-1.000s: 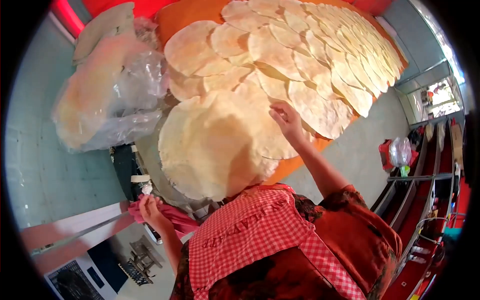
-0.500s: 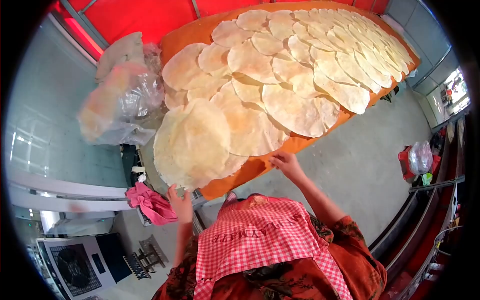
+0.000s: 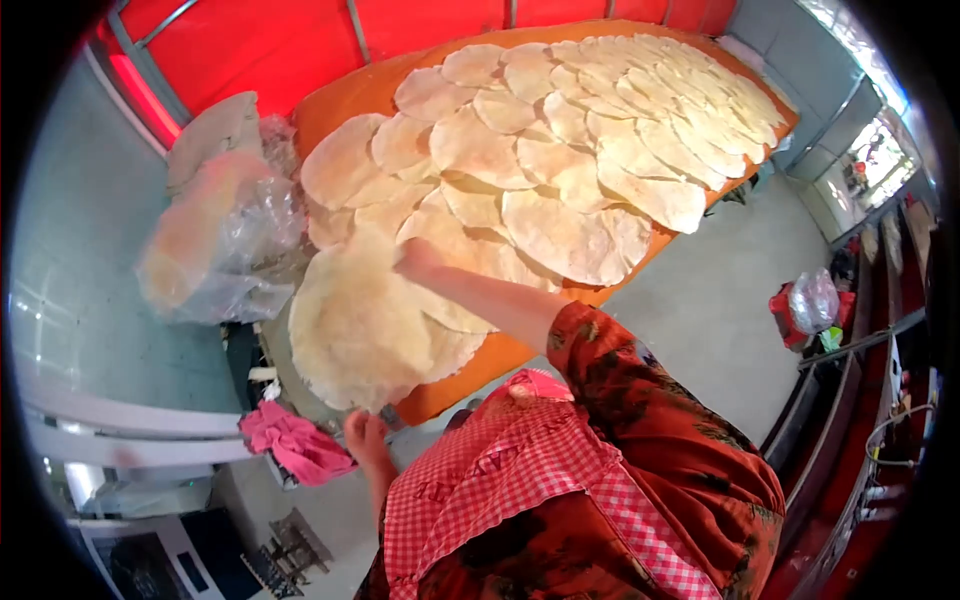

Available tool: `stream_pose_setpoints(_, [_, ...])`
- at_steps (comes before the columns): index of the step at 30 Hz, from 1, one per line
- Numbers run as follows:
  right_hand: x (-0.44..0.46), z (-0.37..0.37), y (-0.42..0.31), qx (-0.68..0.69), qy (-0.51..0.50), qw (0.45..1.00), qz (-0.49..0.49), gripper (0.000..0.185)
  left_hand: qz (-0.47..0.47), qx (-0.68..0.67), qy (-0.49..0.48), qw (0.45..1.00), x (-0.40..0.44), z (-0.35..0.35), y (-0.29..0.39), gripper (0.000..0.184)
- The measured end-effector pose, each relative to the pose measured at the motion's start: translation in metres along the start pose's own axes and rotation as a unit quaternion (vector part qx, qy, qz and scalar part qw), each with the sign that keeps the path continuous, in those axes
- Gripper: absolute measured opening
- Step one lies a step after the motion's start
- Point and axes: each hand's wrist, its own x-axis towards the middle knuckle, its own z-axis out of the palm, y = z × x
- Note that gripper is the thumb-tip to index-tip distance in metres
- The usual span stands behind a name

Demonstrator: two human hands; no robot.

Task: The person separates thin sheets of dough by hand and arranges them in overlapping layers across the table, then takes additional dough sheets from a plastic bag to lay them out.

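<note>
Many thin, pale round flatbreads (image 3: 480, 145) overlap across an orange-covered table (image 3: 465, 378). At the table's near left corner lies a large flatbread (image 3: 350, 320), on top of others and hanging past the edge. My right hand (image 3: 415, 260) reaches across to its far right edge. The fingers are closed there and look pinched on the rim, which is slightly blurred. Below the near rim is my left hand (image 3: 366, 435), its fingers curled in at the bread's lower edge. The exact contact of the left fingertips is hard to see.
Clear plastic bags (image 3: 225, 240) and a beige sack (image 3: 212, 135) sit left of the table. A pink cloth (image 3: 292, 440) hangs near my left hand. Dark shelving (image 3: 830, 420) stands at right, with a red container and plastic bag (image 3: 813, 302) near it.
My right hand has moved from the table's near edge up and left to the top flatbread's far rim. My left hand has shifted slightly down, its fingers more curled. The view has turned slightly.
</note>
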Motion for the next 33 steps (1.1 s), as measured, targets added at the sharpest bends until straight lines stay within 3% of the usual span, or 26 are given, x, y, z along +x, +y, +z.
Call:
stream_pose_setpoints(1, [0.002,0.001,-0.015,-0.037,0.033,0.994,-0.101,0.031,-0.038,-0.033,0.02,0.999,-0.001,0.004,0.007,0.02])
stream_pose_setpoints(2, [0.005,-0.008,-0.032,0.033,-0.025,0.989,-0.14,0.028,-0.075,-0.063,0.04,0.994,-0.001,0.006,0.013,0.017])
stream_pose_setpoints(5, [-0.035,-0.085,-0.105,0.13,-0.044,0.981,-0.136,0.031,-0.125,-0.093,0.009,0.988,-0.006,0.024,0.047,0.016])
stream_pose_setpoints(7, [-0.035,-0.13,-0.093,0.232,-0.033,0.966,-0.105,0.021,-0.132,-0.078,-0.034,0.988,-0.009,0.038,0.071,0.019])
stream_pose_setpoints(8, [-0.043,-0.158,-0.082,0.304,-0.028,0.949,-0.084,0.019,-0.138,-0.092,-0.071,0.984,-0.005,0.042,0.074,0.019])
stream_pose_setpoints(11, [-0.067,-0.231,-0.015,0.308,0.081,0.945,-0.066,0.017,-0.158,-0.126,-0.172,0.964,0.004,0.059,0.076,0.019])
stream_pose_setpoints(15, [-0.104,-0.263,0.097,0.272,0.263,0.923,0.07,0.015,-0.149,-0.133,-0.252,0.947,0.018,0.1,0.063,0.017])
stream_pose_setpoints(17, [-0.111,-0.264,0.167,0.344,0.27,0.892,0.117,0.015,-0.164,-0.121,-0.283,0.937,0.015,0.132,0.072,0.017])
stream_pose_setpoints(20, [-0.129,-0.265,0.207,0.374,0.235,0.881,0.168,0.015,-0.189,-0.104,-0.343,0.914,0.007,0.181,0.078,0.017])
stream_pose_setpoints(23, [-0.113,-0.274,0.213,0.325,0.159,0.913,0.187,0.013,-0.218,-0.068,-0.395,0.89,-0.012,0.231,0.07,0.018])
stream_pose_setpoints(24, [-0.103,-0.283,0.209,0.366,0.115,0.913,0.14,0.009,-0.243,-0.065,-0.406,0.878,-0.02,0.248,0.063,0.019])
stream_pose_setpoints(26, [-0.079,-0.31,0.176,0.281,0.047,0.957,0.044,0.018,-0.291,-0.053,-0.423,0.856,-0.034,0.28,0.047,0.019])
stream_pose_setpoints(27, [-0.071,-0.324,0.154,0.314,0.048,0.948,0.005,0.017,-0.317,-0.041,-0.422,0.848,-0.046,0.297,0.048,0.022])
stream_pose_setpoints(30, [-0.058,-0.378,0.118,0.337,0.045,0.94,0.024,0.014,-0.387,-0.072,-0.379,0.837,-0.075,0.341,0.034,0.024])
stream_pose_setpoints(31, [-0.054,-0.393,0.13,0.356,0.043,0.933,-0.019,0.015,-0.379,-0.093,-0.37,0.843,-0.078,0.349,0.019,0.028])
stream_pose_setpoints(33, [-0.059,-0.426,0.153,0.35,0.071,0.934,0.011,0.021,-0.332,-0.093,-0.333,0.878,-0.092,0.371,0.016,0.03])
